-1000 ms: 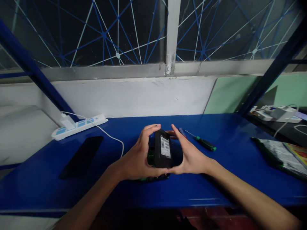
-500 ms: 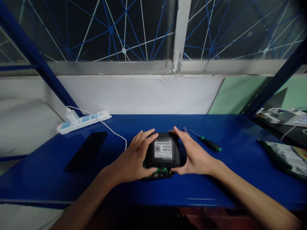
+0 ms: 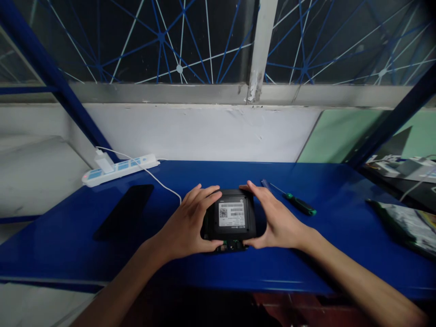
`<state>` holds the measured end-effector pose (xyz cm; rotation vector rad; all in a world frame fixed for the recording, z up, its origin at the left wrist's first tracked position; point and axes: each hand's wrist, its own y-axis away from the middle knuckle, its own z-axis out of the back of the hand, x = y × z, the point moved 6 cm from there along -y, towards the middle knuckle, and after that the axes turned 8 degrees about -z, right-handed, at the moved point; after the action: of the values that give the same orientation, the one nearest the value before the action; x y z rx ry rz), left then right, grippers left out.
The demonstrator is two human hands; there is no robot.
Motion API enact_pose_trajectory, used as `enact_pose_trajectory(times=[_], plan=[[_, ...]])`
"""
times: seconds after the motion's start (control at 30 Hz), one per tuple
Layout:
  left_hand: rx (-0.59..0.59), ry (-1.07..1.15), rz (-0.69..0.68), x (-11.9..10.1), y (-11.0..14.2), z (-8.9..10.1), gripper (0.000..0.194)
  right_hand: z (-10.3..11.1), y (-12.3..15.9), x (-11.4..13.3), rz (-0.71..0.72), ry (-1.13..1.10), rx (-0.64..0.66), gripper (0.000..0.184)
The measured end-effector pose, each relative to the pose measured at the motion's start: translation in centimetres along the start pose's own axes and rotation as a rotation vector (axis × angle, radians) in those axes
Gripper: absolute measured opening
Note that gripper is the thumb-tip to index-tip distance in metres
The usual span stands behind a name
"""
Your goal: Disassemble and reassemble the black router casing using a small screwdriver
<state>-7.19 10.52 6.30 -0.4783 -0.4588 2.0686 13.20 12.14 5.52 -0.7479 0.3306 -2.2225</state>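
White power strip (image 3: 123, 170): far left of black cover (image 3: 231, 214). Left hand (image 3: 190, 222): thumb and fingers spread wide, gripping cover's left side. Cover: label up, over circuit board (image 3: 233, 245). Right hand (image 3: 277, 222): similarly spread, gripping cover's right side. Screwdriver (image 3: 301, 204): right of cover.

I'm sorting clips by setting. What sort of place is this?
Probably an electronics workbench, though it could be an ordinary desk: a blue tabletop holds a green-and-black screwdriver and a white power strip, and a labelled black cover sits over exposed circuitry.
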Motion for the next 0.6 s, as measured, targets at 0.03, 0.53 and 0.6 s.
enact_pose_trajectory(times=[0.03, 0.53, 0.6], plan=[[0.0, 0.014, 0.019, 0.1, 0.1, 0.0, 0.106, -0.1, 0.0, -0.1, -0.015, -0.011, 0.013, 0.128], [0.179, 0.329, 0.417, 1.6, 2.8, -1.6, 0.107, -2.7, 0.0, -0.9, -0.156, -0.283, 0.226, 0.134], [0.176, 0.346, 0.435, 1.6, 3.1, -1.8, 0.107, -2.9, 0.0, -1.1, -0.17, -0.297, 0.247, 0.135]])
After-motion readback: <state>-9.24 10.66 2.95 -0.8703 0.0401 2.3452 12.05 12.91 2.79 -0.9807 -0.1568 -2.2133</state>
